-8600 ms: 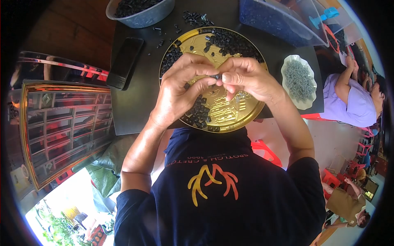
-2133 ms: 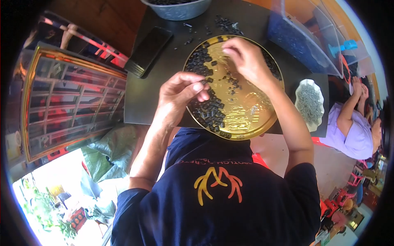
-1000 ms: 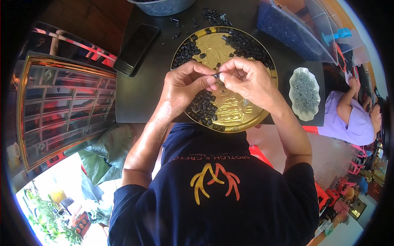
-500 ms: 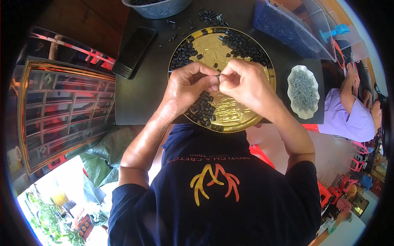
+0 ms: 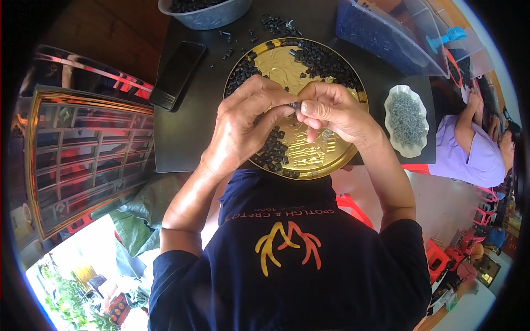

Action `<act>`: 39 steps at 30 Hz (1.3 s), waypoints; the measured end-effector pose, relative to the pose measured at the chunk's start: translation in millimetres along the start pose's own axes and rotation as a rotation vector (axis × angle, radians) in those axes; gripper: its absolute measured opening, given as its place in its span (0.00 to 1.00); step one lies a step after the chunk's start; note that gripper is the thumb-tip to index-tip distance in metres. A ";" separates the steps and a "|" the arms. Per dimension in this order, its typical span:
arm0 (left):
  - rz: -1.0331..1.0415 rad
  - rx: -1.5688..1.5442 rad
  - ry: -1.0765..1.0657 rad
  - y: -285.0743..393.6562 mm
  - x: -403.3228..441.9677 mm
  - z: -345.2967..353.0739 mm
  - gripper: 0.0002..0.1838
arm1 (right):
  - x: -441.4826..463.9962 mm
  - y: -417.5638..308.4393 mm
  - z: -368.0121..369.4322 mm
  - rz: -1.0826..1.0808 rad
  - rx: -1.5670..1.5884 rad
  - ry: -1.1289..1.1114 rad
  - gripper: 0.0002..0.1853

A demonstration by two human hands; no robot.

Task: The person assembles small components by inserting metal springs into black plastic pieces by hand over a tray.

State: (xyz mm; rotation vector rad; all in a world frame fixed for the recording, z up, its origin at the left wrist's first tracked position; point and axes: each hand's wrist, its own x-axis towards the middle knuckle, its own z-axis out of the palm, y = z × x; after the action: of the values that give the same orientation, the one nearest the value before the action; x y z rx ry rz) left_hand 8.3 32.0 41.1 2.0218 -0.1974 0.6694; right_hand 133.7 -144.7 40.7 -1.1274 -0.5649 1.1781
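My left hand (image 5: 245,118) and my right hand (image 5: 337,113) meet over a round gold tray (image 5: 314,151). Between their fingertips is a small black plastic piece (image 5: 296,106), pinched from both sides; its finer shape is too small to make out. Loose black pieces (image 5: 273,149) lie in the tray near my left hand, and a larger heap (image 5: 323,62) covers its far right part. Beside the tray on the right, a white scalloped dish (image 5: 407,150) holds many small grey metal parts, seemingly screws (image 5: 407,118).
A dark phone (image 5: 179,74) lies left on the black table (image 5: 176,140). At the back stand a grey bowl (image 5: 212,16) of black pieces and a blue-tinted clear bin (image 5: 386,41). Scattered pieces (image 5: 279,25) lie behind the tray. Another person in a purple shirt (image 5: 469,151) is at right.
My right hand has turned, its thumb now on top and lower fingers loosened. My left hand has rolled over slightly. The black piece stays between the fingertips. The view has shifted a little.
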 end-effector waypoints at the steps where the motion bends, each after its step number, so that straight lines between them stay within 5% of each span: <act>1: -0.013 -0.006 -0.007 0.2 -0.3 -0.3 0.10 | 0.0 2.7 -0.7 -0.017 0.011 -0.001 0.13; 9: -0.243 -0.132 -0.016 3.3 -2.4 5.9 0.08 | -4.8 9.2 8.8 -0.109 -0.169 0.196 0.10; 18: -0.203 -0.081 -0.081 0.7 -2.6 8.0 0.09 | -7.7 5.9 5.7 0.018 -0.309 0.225 0.08; 27: -0.522 -0.569 -0.129 -9.5 -8.1 7.8 0.07 | -10.3 -3.5 8.3 0.058 -0.307 0.130 0.11; 39: -0.153 -0.069 -0.115 -5.7 -4.9 8.1 0.08 | -8.1 6.1 11.8 0.009 -0.386 0.260 0.06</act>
State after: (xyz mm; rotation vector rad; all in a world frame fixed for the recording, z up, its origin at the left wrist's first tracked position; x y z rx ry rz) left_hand 9.6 27.5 31.0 1.9876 -0.1297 0.4451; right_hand 118.5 -147.8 41.2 -1.5860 -0.5996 0.9304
